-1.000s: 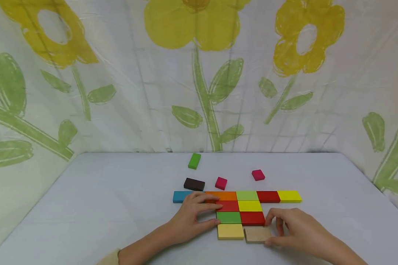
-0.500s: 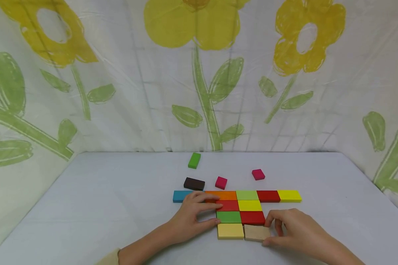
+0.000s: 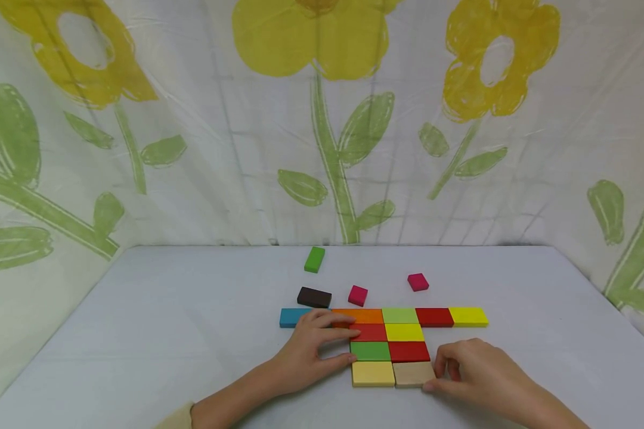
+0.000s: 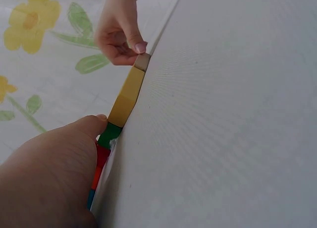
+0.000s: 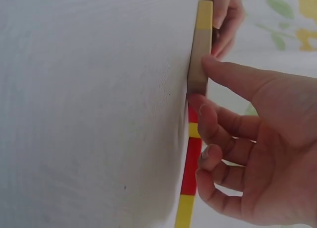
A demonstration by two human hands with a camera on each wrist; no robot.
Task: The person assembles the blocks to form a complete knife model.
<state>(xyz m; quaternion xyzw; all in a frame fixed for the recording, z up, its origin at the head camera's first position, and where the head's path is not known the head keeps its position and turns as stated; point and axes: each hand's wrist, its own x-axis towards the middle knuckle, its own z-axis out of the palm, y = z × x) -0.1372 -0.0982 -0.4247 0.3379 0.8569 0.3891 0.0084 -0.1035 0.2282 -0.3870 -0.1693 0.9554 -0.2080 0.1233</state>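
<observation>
Flat coloured blocks lie edge to edge in rows on the table. My right hand (image 3: 480, 369) holds a plain wooden block (image 3: 412, 374) at its right end, thumb on the near edge and index finger at the end face. That block sits beside a pale yellow block (image 3: 372, 374) and below a dark red block (image 3: 409, 351). My left hand (image 3: 316, 351) lies along the left side, fingertips on an orange block (image 3: 364, 317) and a red block (image 3: 372, 332), thumb against the green block (image 3: 370, 351). It partly covers a blue block (image 3: 292, 318).
Behind the rows lie a dark brown block (image 3: 314, 297), two small pink blocks, one near the middle (image 3: 358, 295) and one farther right (image 3: 418, 282), and a bright green block (image 3: 314, 260). A flower-printed cloth (image 3: 204, 179) hangs behind the white table (image 3: 139, 333).
The wooden block has slid slightly left and away from me, closing up to the pale yellow and dark red blocks. My right fingers shifted to its end; my left hand stayed still.
</observation>
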